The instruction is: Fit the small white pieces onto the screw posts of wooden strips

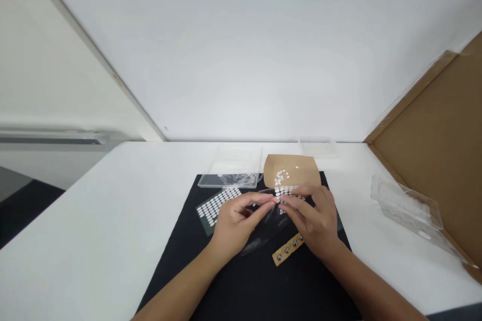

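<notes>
My left hand (234,220) and my right hand (318,218) meet over a black mat (181,261), thumbs and forefingers pinched close together. What lies between the fingertips is too small to make out. Behind the fingers is a sheet of white oval pieces (285,190), partly covered by my right hand. A second dark green sheet with rows of white ovals (218,205) lies left of my left hand. Below my right hand rests a tan strip with several round metal studs (287,250), its far end hidden. A dark, glossy clear film (259,241) lies under the hands.
A brown paper tray (273,168) with loose white pieces stands behind the hands. Left of it sits a clear plastic box (229,160) holding clear slivers. Another clear case (406,205) stands at the right by a cardboard panel (444,135). A clear lid (320,149) lies near the wall.
</notes>
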Motion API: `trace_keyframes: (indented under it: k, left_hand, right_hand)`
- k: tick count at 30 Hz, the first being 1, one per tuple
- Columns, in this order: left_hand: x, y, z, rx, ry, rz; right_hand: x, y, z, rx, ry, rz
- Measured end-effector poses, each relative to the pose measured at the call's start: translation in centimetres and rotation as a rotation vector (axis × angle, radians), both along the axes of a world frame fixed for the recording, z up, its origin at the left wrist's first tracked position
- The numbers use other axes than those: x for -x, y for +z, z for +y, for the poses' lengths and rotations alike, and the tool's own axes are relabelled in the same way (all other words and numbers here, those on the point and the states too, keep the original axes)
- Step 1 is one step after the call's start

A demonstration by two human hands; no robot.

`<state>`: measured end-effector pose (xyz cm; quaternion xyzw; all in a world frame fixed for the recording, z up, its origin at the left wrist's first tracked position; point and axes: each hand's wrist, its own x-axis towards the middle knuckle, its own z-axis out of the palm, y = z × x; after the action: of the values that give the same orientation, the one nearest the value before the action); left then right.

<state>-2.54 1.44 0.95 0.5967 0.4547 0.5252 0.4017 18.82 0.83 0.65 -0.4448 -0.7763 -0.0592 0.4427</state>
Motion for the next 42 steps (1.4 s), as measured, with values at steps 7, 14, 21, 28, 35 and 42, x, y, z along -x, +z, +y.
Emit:
trace_keyframes:
  k: [7,14,21,28,35,42]
  left_hand:
    - [-0.1,-0.1,0.0,0.08,-0.044,-0.049]
    - [-0.3,0.4,-0.2,0.106,-0.03,-0.028]
    - [-0.1,0.1,0.0,0.131,-0.035,-0.034]
    - [-0.3,0.0,-0.1,0.129,-0.057,-0.074]
    - [-0.3,0.3,-0.1,0.126,-0.061,-0.087]
    - [-0.3,0.1,0.0,0.162,-0.049,-0.075]
  right_hand:
    - [0.3,0.1,0.2,-0.082,0.055,-0.025]
    - [0.6,0.5,0.4,-0.179,0.112,-0.024]
    - [0.5,0.6,0.3,-0.112,0.156,-0.079]
    - [0.7,0.1,0.2,-0.094,0.168,-0.006]
    - [1.0,-0.1,0.3,-0.097,0.165,0.032]
    - [1.1,-0.1,0.5,-0.048,0.182,0.072]
